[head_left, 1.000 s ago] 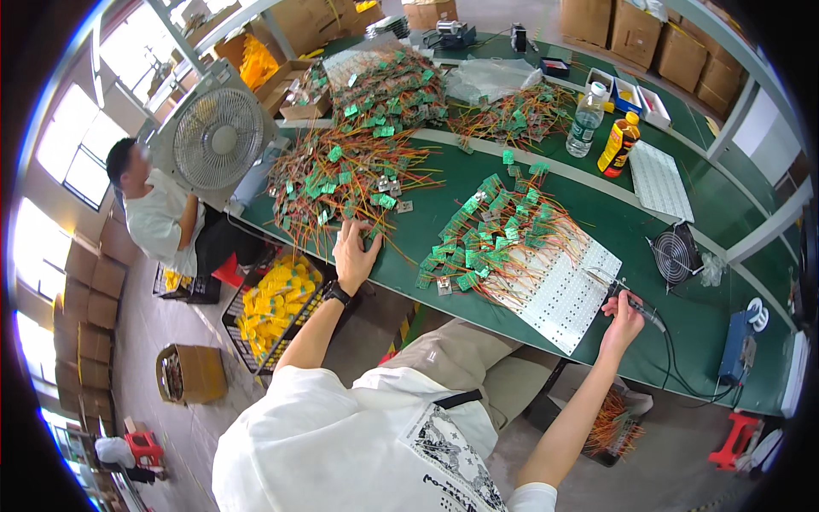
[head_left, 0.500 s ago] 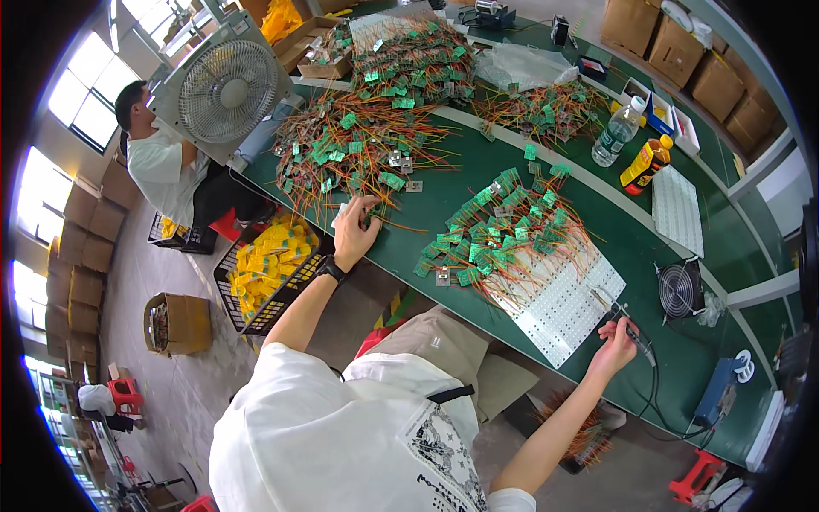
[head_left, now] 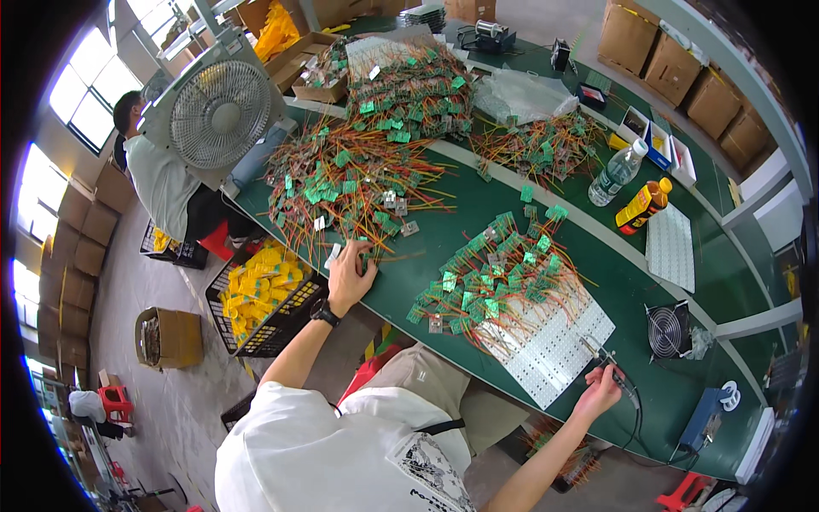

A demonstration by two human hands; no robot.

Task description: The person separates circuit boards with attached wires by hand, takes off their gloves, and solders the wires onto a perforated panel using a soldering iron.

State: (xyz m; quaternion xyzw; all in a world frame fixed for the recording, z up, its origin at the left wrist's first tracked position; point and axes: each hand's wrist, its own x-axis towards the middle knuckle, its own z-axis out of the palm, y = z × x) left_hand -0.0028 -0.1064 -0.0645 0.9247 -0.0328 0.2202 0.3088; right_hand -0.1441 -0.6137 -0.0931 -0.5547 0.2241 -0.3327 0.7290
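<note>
At the near edge of a large pile of small circuit boards with red and orange wires, my left hand is curled with thumb and fingers close together. What they pinch, if anything, is too small to make out. My right hand grips a soldering iron, its tip pointing over the perforated white panel. Rows of green wired boards cover the panel's far left part, their wires trailing across it.
More wired boards are stacked at the back. A water bottle, a dark drink bottle, a small black fan and a blue soldering station stand to the right. A crate of yellow parts and a large fan are left.
The view has shifted slightly. My left hand stays by the pile's near edge, and my right hand still holds the soldering iron near the panel's right edge.
</note>
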